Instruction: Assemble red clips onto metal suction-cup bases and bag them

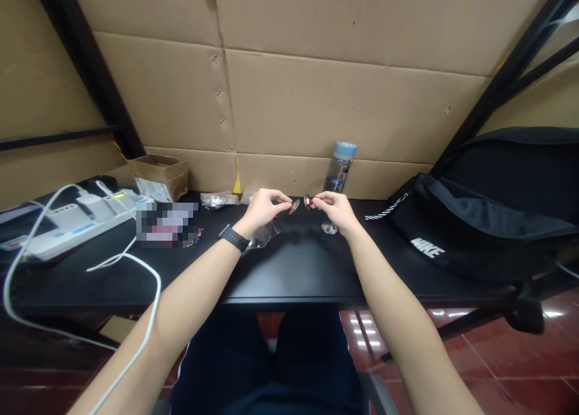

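My left hand [266,209], with a black band at its wrist, pinches a small shiny round metal disc [294,206] between thumb and fingertips. Facing it, a little to the right, another small domed metal disc [307,202] with a red part is pinched in my right hand [333,209]. The two discs are close together but apart, held above the black table [298,276]. Below my right hand lies a round, shiny, clear-looking piece [329,227]. A clear plastic bag [263,237] rests under my left hand, partly hidden by it.
Behind my right hand stands a bottle with a blue lid [345,150]. A black backpack [493,222] fills the right side. On the left are a white power strip [85,225], a white cable [156,282], an open cardboard box [169,174] and a plastic packet [219,199].
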`<action>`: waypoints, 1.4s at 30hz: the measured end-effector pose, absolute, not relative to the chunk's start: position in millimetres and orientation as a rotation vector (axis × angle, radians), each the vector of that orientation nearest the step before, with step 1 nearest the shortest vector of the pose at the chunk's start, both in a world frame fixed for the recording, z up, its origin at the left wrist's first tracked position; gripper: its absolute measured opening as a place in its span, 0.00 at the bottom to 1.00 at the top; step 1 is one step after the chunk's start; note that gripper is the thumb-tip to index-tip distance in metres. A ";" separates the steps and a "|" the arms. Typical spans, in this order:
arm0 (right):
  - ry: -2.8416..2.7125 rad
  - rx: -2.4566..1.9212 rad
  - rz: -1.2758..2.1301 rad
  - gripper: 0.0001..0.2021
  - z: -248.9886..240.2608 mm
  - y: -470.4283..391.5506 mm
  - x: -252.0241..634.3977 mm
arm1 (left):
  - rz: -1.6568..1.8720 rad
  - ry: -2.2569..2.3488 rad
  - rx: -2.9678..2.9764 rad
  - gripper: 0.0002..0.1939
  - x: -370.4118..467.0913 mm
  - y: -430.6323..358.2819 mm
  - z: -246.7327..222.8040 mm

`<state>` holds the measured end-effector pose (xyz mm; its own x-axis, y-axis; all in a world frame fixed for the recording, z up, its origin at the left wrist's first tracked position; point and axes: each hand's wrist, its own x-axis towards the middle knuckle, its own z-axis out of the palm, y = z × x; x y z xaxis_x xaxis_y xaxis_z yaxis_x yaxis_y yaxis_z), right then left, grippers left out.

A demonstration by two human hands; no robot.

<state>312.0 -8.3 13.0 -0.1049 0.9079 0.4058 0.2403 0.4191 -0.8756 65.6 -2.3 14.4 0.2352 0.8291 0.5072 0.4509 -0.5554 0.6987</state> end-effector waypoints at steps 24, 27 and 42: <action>-1.716 -1.327 0.792 0.06 -27.5 -6.3 269.5 | 0.766 1.454 2.370 0.16 69.0 -6.2 6.3; -1.744 -1.306 0.799 0.07 -29.3 -5.0 269.8 | 0.732 1.456 2.399 0.24 69.0 -3.8 3.8; -2.207 -1.214 0.508 0.21 -8.6 -14.1 280.6 | 0.724 1.472 2.365 0.25 68.0 -0.7 -0.7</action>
